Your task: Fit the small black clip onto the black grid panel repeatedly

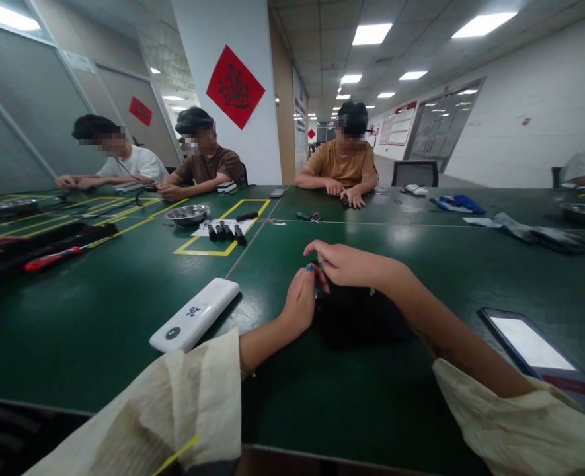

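Observation:
My left hand (299,304) and my right hand (344,263) meet over the green table (123,317), fingers curled together around a small dark object with a blue bit (311,268); it is too small to name. Both hands are closed in a pinch. Beneath them lies a dark flat item (359,320) on the table. A white power bank (195,315) lies to the left of my left hand. A phone with a lit screen (535,344) lies to the right of my right forearm.
Three people sit at the far side of the table. A metal bowl (188,214) and several small black parts (226,231) sit inside a yellow-taped rectangle. A red-handled screwdriver (54,258) lies at the left. Blue items (458,203) and another bowl (584,211) are far right.

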A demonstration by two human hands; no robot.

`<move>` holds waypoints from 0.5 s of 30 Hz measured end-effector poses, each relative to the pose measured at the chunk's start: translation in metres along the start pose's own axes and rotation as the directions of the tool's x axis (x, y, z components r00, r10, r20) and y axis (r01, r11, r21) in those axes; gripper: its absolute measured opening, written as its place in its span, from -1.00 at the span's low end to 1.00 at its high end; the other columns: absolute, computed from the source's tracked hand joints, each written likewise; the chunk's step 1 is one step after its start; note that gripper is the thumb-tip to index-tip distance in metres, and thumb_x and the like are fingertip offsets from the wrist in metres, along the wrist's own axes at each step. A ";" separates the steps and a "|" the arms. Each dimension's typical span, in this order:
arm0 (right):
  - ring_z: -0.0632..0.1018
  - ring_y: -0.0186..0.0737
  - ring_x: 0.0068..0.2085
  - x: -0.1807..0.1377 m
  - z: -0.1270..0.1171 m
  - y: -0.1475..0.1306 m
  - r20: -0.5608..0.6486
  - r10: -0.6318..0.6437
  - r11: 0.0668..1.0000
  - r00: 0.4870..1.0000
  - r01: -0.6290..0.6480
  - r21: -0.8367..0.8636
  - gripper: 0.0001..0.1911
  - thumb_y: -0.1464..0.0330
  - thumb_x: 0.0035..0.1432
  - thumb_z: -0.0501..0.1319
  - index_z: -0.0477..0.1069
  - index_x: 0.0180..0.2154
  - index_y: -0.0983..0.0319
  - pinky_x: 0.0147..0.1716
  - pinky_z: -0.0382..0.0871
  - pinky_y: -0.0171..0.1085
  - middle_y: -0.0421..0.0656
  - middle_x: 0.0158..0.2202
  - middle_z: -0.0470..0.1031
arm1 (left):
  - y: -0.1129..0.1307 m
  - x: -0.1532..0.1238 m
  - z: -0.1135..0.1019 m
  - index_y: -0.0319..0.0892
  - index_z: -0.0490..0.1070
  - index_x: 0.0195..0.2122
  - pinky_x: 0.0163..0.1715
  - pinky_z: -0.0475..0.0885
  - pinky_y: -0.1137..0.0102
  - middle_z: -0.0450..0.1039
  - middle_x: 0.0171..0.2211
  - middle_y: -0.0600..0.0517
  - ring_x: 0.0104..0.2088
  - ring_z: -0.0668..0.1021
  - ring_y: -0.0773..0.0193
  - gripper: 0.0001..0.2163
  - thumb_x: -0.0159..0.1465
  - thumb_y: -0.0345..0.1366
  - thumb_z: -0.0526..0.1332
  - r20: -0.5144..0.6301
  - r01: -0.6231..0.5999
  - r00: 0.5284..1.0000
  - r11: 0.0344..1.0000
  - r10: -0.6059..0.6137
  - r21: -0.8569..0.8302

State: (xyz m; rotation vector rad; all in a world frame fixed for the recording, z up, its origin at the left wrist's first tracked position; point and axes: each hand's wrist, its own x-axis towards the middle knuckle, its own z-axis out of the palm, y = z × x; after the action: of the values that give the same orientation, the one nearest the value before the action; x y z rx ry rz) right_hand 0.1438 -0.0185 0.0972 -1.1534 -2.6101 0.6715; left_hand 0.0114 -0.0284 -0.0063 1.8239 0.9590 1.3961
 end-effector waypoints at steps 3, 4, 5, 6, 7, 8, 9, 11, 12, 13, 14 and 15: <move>0.47 -0.33 -0.44 0.000 0.003 -0.001 0.002 -0.050 0.999 0.999 0.050 -0.017 -0.56 0.57 0.07 -0.06 0.16 0.02 0.30 -0.39 0.27 -0.39 -0.19 -0.47 0.46 | -0.005 0.003 0.000 -0.18 0.24 -0.52 -0.29 0.32 0.34 0.33 -0.52 0.02 -0.42 0.40 0.27 -0.58 0.33 -0.11 -0.22 -0.002 0.071 0.997 0.997 -0.071 0.006; 0.47 -0.34 -0.44 0.000 0.004 -0.002 -0.001 -0.060 0.998 0.998 0.060 -0.029 -0.56 0.57 0.08 -0.06 0.17 0.02 0.29 -0.39 0.27 -0.39 -0.18 -0.46 0.46 | -0.007 0.004 0.000 -0.19 0.25 -0.53 -0.29 0.33 0.35 0.34 -0.51 0.01 -0.42 0.41 0.27 -0.58 0.32 -0.12 -0.21 -0.005 0.089 0.996 0.996 -0.089 0.007; 0.46 -0.34 -0.44 0.000 0.005 -0.003 -0.004 -0.068 0.997 0.998 0.067 -0.043 -0.56 0.57 0.07 -0.06 0.18 0.02 0.29 -0.39 0.26 -0.39 -0.18 -0.45 0.46 | -0.009 0.004 0.000 -0.19 0.26 -0.53 -0.30 0.34 0.35 0.35 -0.51 0.01 -0.41 0.41 0.28 -0.59 0.32 -0.12 -0.19 -0.011 0.104 0.995 0.995 -0.104 0.004; 0.46 -0.34 -0.44 0.000 0.006 -0.004 -0.005 -0.073 0.996 0.997 0.072 -0.058 -0.56 0.57 0.07 -0.05 0.19 0.02 0.30 -0.39 0.26 -0.39 -0.17 -0.45 0.46 | -0.010 0.004 0.000 -0.19 0.26 -0.52 -0.30 0.35 0.36 0.35 -0.50 0.01 -0.41 0.42 0.28 -0.60 0.32 -0.13 -0.18 -0.020 0.117 0.993 0.993 -0.117 0.001; 0.46 -0.34 -0.43 -0.001 0.007 -0.005 -0.005 -0.076 0.995 0.997 0.075 -0.070 -0.56 0.58 0.07 -0.05 0.19 0.02 0.30 -0.38 0.26 -0.39 -0.17 -0.45 0.46 | -0.011 0.005 0.000 -0.19 0.27 -0.52 -0.30 0.35 0.36 0.36 -0.50 0.01 -0.41 0.42 0.28 -0.61 0.31 -0.13 -0.18 -0.031 0.127 0.991 0.992 -0.127 0.000; 0.46 -0.34 -0.43 -0.001 0.007 -0.006 -0.002 -0.076 0.994 0.997 0.075 -0.077 -0.55 0.58 0.07 -0.04 0.20 0.02 0.30 -0.38 0.26 -0.39 -0.17 -0.44 0.47 | -0.012 0.005 -0.001 -0.18 0.27 -0.52 -0.29 0.36 0.36 0.37 -0.49 0.01 -0.41 0.43 0.28 -0.61 0.31 -0.13 -0.18 -0.038 0.132 0.991 0.991 -0.132 0.004; 0.46 -0.33 -0.42 -0.001 0.007 -0.007 0.002 -0.073 0.994 0.997 0.073 -0.081 -0.55 0.58 0.06 -0.04 0.20 0.03 0.30 -0.38 0.26 -0.39 -0.17 -0.44 0.47 | -0.012 0.005 -0.001 -0.18 0.27 -0.53 -0.28 0.36 0.36 0.37 -0.49 0.01 -0.40 0.43 0.28 -0.60 0.31 -0.13 -0.17 -0.037 0.133 0.991 0.991 -0.132 0.007; 0.46 -0.33 -0.41 -0.002 0.006 -0.006 0.006 -0.070 0.994 0.998 0.070 -0.082 -0.54 0.59 0.06 -0.05 0.19 0.03 0.31 -0.36 0.27 -0.38 -0.15 -0.42 0.48 | -0.012 0.005 -0.001 -0.18 0.27 -0.53 -0.27 0.36 0.36 0.36 -0.49 0.02 -0.41 0.43 0.29 -0.61 0.31 -0.13 -0.17 -0.021 0.128 0.992 0.992 -0.128 0.004; 0.47 -0.33 -0.40 -0.001 0.006 -0.006 0.006 -0.070 0.994 0.998 0.070 -0.082 -0.54 0.59 0.06 -0.05 0.19 0.04 0.31 -0.35 0.27 -0.38 -0.14 -0.40 0.48 | -0.012 0.005 0.000 -0.18 0.27 -0.52 -0.27 0.36 0.37 0.36 -0.48 0.02 -0.41 0.43 0.29 -0.62 0.31 -0.14 -0.16 -0.014 0.124 0.992 0.992 -0.124 0.003; 0.47 -0.33 -0.40 -0.001 0.006 -0.005 0.005 -0.069 0.994 0.998 0.069 -0.085 -0.54 0.59 0.06 -0.05 0.19 0.04 0.31 -0.35 0.28 -0.38 -0.13 -0.38 0.48 | -0.012 0.005 0.000 -0.18 0.27 -0.51 -0.28 0.36 0.37 0.35 -0.48 0.02 -0.40 0.43 0.29 -0.64 0.31 -0.15 -0.15 -0.014 0.118 0.993 0.993 -0.118 0.004; 0.47 -0.32 -0.38 0.000 0.006 -0.005 0.004 -0.069 0.993 0.998 0.069 -0.091 -0.54 0.59 0.06 -0.05 0.20 0.04 0.32 -0.33 0.28 -0.37 -0.11 -0.35 0.48 | -0.013 0.005 0.000 -0.18 0.27 -0.50 -0.28 0.35 0.37 0.35 -0.47 0.02 -0.40 0.42 0.29 -0.66 0.31 -0.16 -0.13 -0.020 0.114 0.993 0.993 -0.114 0.011; 0.47 -0.31 -0.36 0.000 0.006 -0.004 0.000 -0.072 0.993 0.997 0.071 -0.099 -0.54 0.58 0.07 -0.05 0.20 0.04 0.32 -0.31 0.29 -0.36 -0.09 -0.31 0.48 | -0.014 0.006 0.000 -0.18 0.26 -0.48 -0.29 0.35 0.37 0.34 -0.46 0.03 -0.39 0.41 0.29 -0.68 0.31 -0.17 -0.12 -0.030 0.110 0.994 0.994 -0.109 0.023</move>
State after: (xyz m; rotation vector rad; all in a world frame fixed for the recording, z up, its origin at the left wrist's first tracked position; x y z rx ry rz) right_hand 0.1389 -0.0225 0.0941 -1.0802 -2.6943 0.5314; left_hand 0.0099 -0.0161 -0.0155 1.7456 1.0792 1.3524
